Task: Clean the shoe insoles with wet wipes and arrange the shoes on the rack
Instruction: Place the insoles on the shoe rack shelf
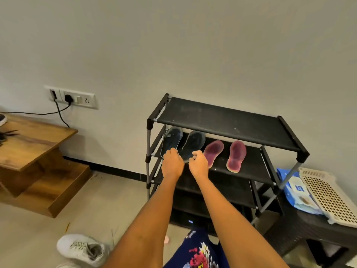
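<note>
So from my feed I've got both arms stretched out to the black shoe rack [228,120] against the wall, reaching at its 2nd shelf down. 4 insoles are lying there in a row: 2 dark blue insoles [194,144] on the left side and 2 pink insoles [236,155] to their right, heels toward me. The left hand [172,165] is sitting over the heel end of the leftmost dark one, fingers curled down onto it, but I honestly cannot tell if that grip is pinching it or just resting on top. The right hand [199,165] is at the heel of the 2nd dark insole, fingers curled in loosely, same deal, can't tell if that grip has actually closed on the edge. The top shelf has nothing on it apart from a few pale specks. Off to the right there's a dark bench [309,227] carrying a blue pack of wet wipes [295,190], and a cream plastic basket [328,194] lies just beside it. Down on the floor near my left arm is a white sneaker [83,249]. On the far left a wooden bench [34,144] stands under a wall socket [72,97] with a black cable plugged in.
</note>
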Tool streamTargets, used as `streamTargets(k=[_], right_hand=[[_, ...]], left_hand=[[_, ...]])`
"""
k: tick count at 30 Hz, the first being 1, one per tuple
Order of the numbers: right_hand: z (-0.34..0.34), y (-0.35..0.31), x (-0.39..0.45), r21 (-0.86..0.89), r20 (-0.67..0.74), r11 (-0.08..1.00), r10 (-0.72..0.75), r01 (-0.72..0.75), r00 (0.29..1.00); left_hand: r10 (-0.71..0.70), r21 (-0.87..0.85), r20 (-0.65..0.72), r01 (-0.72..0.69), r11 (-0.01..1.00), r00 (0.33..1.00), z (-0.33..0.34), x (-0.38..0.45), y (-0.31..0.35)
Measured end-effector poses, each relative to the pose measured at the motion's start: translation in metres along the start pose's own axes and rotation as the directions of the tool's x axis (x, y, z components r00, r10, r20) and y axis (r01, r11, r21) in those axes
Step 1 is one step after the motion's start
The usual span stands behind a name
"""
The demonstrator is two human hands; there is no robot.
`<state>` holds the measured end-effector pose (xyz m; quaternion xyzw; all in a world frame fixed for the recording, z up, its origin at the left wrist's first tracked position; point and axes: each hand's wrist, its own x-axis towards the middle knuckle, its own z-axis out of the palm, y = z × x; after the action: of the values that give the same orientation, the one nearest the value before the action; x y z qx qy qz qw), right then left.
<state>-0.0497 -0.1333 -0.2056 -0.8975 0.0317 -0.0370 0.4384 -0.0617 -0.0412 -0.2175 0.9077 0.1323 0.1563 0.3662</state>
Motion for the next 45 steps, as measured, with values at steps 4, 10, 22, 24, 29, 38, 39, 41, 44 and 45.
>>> streamTargets(k=[4,10,22,24,29,38,39,41,44,45], right_hand=[[0.015,0.007,0.041,-0.057,0.04,0.986,0.16,-0.157,0.986],[0.038,0.0,0.088,-0.253,0.08,0.941,0.251,-0.224,0.965],[0.058,-0.007,0.103,-0.257,0.012,0.914,0.328,-0.314,0.944],[0.052,-0.009,0.095,-0.138,0.013,0.941,0.312,-0.308,0.95],[0.021,-0.003,0.048,0.078,0.007,0.931,0.357,-0.356,0.934],[-0.061,0.053,-0.078,0.299,0.251,0.805,0.451,-0.512,0.857],[-0.071,0.061,-0.093,0.298,0.287,0.784,0.47,-0.544,0.835],[-0.094,0.084,-0.123,0.287,0.324,0.745,0.516,-0.602,0.793],[-0.13,0.121,-0.155,0.291,0.333,0.685,0.582,-0.668,0.742],[-0.143,0.136,-0.164,0.293,0.325,0.67,0.601,-0.682,0.73]], left_hand=[[-0.061,0.195,0.017,0.057,0.979,0.998,0.009,0.044,-0.01],[-0.284,0.418,0.118,0.212,0.883,0.951,0.014,0.093,-0.022],[-0.394,-0.156,0.219,0.431,0.889,0.893,0.005,0.112,-0.051],[-0.412,-0.235,0.205,0.453,0.86,0.888,0.0,0.106,-0.051],[-0.411,-0.325,0.196,0.454,0.829,0.89,-0.008,0.064,-0.042],[-0.229,-0.417,0.3,0.343,0.842,0.926,0.017,-0.065,-0.018],[-0.208,-0.405,0.342,0.343,0.847,0.916,0.023,-0.077,-0.014],[-0.174,-0.368,0.418,0.341,0.865,0.892,0.036,-0.107,-0.004],[-0.145,-0.297,0.5,0.326,0.898,0.854,0.058,-0.145,0.014],[-0.134,-0.28,0.525,0.319,0.905,0.841,0.067,-0.157,0.023]])
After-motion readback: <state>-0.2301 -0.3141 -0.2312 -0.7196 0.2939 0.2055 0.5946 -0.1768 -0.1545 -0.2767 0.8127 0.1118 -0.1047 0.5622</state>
